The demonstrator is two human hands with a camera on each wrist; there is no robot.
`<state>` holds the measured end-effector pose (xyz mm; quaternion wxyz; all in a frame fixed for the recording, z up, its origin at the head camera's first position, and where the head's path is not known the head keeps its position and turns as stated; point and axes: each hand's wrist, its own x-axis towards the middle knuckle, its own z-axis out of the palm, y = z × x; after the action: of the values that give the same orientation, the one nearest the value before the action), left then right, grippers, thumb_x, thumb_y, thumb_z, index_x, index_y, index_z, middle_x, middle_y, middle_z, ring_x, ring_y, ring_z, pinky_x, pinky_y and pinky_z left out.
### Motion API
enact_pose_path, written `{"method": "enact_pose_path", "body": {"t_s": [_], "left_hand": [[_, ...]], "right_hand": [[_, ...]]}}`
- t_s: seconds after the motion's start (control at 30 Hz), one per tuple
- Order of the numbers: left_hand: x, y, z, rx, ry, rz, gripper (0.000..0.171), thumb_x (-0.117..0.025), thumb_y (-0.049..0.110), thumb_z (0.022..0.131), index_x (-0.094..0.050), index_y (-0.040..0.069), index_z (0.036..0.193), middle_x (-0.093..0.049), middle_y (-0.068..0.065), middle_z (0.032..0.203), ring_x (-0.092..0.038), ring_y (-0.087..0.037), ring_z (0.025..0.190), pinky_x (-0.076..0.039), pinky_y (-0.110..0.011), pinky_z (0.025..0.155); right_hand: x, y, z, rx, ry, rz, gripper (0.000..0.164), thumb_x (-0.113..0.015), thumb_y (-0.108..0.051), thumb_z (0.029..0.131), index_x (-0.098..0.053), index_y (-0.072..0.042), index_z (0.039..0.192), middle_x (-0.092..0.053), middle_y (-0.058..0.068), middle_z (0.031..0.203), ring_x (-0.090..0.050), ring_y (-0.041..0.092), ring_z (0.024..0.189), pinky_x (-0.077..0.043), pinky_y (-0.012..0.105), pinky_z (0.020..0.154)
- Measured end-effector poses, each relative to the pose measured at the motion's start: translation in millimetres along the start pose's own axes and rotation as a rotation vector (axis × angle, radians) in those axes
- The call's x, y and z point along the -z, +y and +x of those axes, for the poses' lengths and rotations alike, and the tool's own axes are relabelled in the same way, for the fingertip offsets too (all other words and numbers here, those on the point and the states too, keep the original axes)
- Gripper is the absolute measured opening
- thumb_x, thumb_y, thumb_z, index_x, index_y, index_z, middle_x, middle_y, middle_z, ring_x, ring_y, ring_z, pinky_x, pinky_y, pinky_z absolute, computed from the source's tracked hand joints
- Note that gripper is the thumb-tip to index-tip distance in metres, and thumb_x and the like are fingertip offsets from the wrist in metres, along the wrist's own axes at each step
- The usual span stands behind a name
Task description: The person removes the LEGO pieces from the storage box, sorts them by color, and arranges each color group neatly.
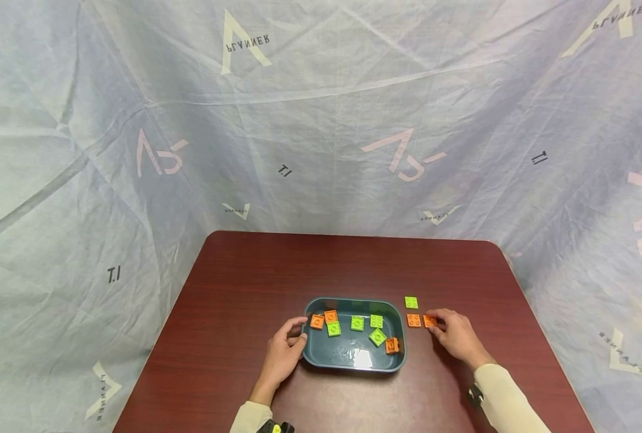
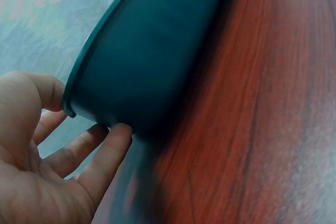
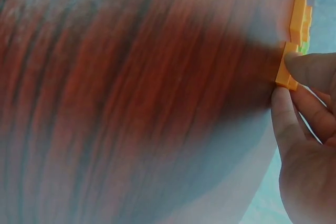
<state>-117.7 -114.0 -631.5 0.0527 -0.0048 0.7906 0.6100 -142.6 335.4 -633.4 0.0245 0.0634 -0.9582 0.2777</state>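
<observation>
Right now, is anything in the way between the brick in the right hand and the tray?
Yes: another orange brick lies between the held brick and the tray, and the tray's raised rim stands beyond it.

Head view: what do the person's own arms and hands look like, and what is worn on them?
The left hand and right hand are bare, without gloves. The left sleeve and right sleeve are long and cream-coloured. Each wrist carries a small black device; the left device has a yellow-green patch, the right device has paler spots.
</observation>
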Motion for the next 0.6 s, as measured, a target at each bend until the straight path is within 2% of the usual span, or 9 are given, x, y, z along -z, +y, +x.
{"method": "enact_pose_path", "body": {"t_s": [0.17,0.33,0.6], "left_hand": [[0.2,-1.4,0.3,0.001,-0.002,-0.007,0.037,-0.067,0.015,0.103,-0.066,0.019,0.14,-0.072,-0.014,0.126,-0.076,-0.024,0.097,-0.058,-0.027,0.066],[0.1,-1.4,0.1,0.008,-0.005,0.0,0.037,-0.067,0.016,0.104,-0.066,0.021,0.141,-0.072,-0.014,0.126,-0.075,-0.024,0.095,-0.058,-0.027,0.065],[0.3,-1.0,0.6,-0.002,0.006,0.023,0.038,-0.067,0.018,0.103,-0.066,0.024,0.141,-0.072,-0.01,0.125,-0.074,-0.018,0.089,-0.057,-0.028,0.064]], "right_hand": [[0,0,0,0.01,-0.002,0.007,0.036,-0.08,-0.004,0.092,-0.073,0.0,0.127,-0.071,0.024,0.127,-0.074,0.036,0.108,-0.062,0.047,0.085],[1,-2,0,-0.02,-0.007,0.027,0.039,-0.081,-0.008,0.092,-0.071,0.0,0.129,-0.07,0.024,0.128,-0.075,0.035,0.106,-0.063,0.046,0.084],[8,-18,3,-0.063,0.045,0.076,0.047,-0.084,-0.016,0.091,-0.069,0.0,0.133,-0.071,0.021,0.128,-0.072,0.039,0.11,-0.06,0.055,0.091]]}}
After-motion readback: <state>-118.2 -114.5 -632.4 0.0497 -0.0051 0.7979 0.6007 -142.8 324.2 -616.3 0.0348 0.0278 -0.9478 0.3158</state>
